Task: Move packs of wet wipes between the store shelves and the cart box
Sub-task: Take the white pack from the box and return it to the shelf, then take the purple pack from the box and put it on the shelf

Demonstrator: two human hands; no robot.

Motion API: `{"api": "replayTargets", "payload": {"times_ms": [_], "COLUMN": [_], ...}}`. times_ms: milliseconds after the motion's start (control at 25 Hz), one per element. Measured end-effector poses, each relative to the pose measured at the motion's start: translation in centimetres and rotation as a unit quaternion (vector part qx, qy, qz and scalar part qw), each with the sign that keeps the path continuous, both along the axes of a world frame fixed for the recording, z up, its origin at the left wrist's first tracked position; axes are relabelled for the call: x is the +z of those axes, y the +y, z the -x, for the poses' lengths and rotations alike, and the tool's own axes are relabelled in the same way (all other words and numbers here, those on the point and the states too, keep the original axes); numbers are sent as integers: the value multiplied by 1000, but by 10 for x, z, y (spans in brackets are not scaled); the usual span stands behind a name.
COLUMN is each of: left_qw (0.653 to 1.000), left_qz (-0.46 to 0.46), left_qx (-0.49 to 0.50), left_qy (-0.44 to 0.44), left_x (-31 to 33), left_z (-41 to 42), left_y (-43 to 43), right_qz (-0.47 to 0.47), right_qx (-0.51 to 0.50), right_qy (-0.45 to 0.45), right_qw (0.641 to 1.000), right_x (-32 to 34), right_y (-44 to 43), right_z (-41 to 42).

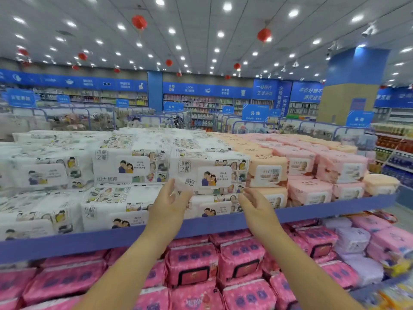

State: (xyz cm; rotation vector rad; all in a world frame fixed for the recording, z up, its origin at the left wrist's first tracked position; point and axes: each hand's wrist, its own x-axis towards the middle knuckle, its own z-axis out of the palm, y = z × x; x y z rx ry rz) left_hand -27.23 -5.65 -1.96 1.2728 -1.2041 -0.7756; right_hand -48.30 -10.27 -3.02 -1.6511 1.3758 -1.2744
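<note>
Store shelf [201, 227], left hand [169, 203] and right hand [257, 206] spread apart beside white wipes pack [209, 174].

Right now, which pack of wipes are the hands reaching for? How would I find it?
Find the long purple shelf edge; on it, white packs sit left and peach ones right. The white pack is the last white one in the top row, touching the peach packs. It sticks out in front, between the left hand and right hand, both open.
</note>
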Motion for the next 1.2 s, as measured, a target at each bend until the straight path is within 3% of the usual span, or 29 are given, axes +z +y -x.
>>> {"api": "replayTargets", "payload": {"times_ms": [160, 440, 560, 800, 960, 1200], "left_qw": [1000, 978, 953, 904, 871, 826], "left_qz": [-6, -99, -138, -135, -126, -186], "left_qx": [13, 180, 264, 386, 448, 505], "left_qy": [13, 39, 62, 128, 161, 169], "left_x": [-17, -75, -92, -115, -137, -198], "left_z": [19, 8, -16, -85, -133, -204], "left_y": [66, 188, 259, 405, 508, 676], "right_qz": [-14, -83, -138, -158, -139, -173], "right_qx": [67, 250, 329, 456, 500, 525], "right_qy": [-16, -7, -19, 29, 50, 91], "right_qw": [998, 965, 934, 876, 853, 828], "right_x": [-17, -81, -96, -107, -128, -191], "right_y": [42, 109, 161, 278, 358, 491], "right_z": [-8, -73, -120, -215, -279, -372]}}
